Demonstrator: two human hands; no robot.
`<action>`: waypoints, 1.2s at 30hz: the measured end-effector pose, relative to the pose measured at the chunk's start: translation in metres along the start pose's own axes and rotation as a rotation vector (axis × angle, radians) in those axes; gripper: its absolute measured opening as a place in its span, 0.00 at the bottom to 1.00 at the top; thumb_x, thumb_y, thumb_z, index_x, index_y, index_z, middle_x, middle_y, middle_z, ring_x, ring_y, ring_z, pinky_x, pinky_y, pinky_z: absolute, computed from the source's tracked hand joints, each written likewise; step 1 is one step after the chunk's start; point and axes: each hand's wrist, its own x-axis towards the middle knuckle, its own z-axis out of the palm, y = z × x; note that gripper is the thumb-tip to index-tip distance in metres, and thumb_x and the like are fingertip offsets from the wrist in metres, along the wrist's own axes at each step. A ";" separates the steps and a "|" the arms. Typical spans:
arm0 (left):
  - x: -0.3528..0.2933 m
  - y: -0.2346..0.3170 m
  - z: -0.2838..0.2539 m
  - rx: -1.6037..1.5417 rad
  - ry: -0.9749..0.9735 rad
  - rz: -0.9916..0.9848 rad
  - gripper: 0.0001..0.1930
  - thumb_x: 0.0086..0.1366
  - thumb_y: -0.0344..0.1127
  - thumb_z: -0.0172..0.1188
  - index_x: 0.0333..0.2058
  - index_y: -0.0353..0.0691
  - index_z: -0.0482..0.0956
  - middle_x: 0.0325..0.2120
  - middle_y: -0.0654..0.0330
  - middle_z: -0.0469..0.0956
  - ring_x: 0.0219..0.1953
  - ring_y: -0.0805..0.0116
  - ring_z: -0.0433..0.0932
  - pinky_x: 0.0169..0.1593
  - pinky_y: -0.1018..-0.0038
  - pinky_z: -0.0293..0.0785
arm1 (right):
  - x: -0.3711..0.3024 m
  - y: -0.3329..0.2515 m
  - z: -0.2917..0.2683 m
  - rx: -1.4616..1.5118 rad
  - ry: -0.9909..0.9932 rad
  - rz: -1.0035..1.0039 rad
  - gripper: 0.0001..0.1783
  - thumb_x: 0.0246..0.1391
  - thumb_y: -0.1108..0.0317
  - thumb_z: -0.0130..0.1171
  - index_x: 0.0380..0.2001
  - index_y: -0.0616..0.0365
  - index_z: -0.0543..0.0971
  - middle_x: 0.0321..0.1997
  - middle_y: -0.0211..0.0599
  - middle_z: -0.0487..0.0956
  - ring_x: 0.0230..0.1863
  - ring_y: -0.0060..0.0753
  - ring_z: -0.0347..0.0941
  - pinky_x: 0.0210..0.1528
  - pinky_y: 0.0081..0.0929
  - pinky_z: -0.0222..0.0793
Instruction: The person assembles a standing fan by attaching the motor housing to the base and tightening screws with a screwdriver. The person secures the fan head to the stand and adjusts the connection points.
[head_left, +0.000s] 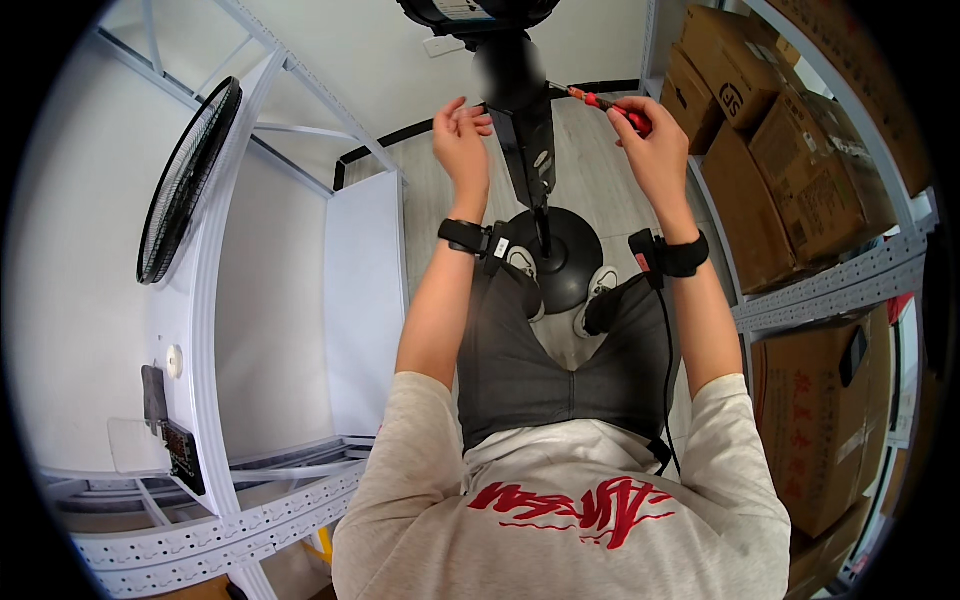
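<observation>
A black pedestal fan stands in front of me. Its motor housing (480, 12) is at the top edge, its column (525, 155) leans down to a round base (575, 280) near my shoes, and a blurred patch covers its neck. My right hand (655, 140) is closed around a red and black screwdriver (602, 103), whose shaft points left toward the column. Left of the column, my left hand (463, 145) holds nothing. Its fingers are loosely bent and a little apart, with the fingertips close to the column; whether they touch it I cannot tell.
On the white shelf (225, 400) at left lie a black fan grille (190, 180), a white round cap (175, 361), a grey flat piece (153, 395) and a dark circuit board (183, 455). Cardboard boxes (815, 165) fill the right rack (830, 280). A cable (668, 350) hangs from my right wristband.
</observation>
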 end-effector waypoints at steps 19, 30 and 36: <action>0.034 -0.007 0.020 0.793 -0.252 0.334 0.38 0.47 0.58 0.71 0.47 0.29 0.77 0.34 0.53 0.73 0.35 0.59 0.74 0.39 0.68 0.72 | 0.022 0.003 0.022 0.046 -0.102 0.133 0.14 0.56 0.62 0.63 0.38 0.62 0.81 0.23 0.34 0.79 0.23 0.21 0.77 0.24 0.22 0.72; 0.035 -0.002 0.024 0.763 -0.241 0.209 0.34 0.43 0.62 0.72 0.41 0.38 0.82 0.35 0.49 0.70 0.39 0.52 0.74 0.44 0.64 0.72 | 0.031 0.011 0.021 -0.046 -0.141 -0.045 0.17 0.57 0.57 0.62 0.37 0.63 0.82 0.19 0.33 0.78 0.20 0.21 0.75 0.22 0.20 0.68; 0.034 -0.005 0.023 0.764 -0.244 0.194 0.33 0.43 0.60 0.73 0.42 0.40 0.81 0.37 0.51 0.69 0.39 0.54 0.74 0.44 0.65 0.72 | 0.047 -0.001 0.011 -0.300 -0.380 0.237 0.21 0.59 0.50 0.57 0.35 0.60 0.83 0.19 0.36 0.80 0.23 0.26 0.77 0.27 0.28 0.70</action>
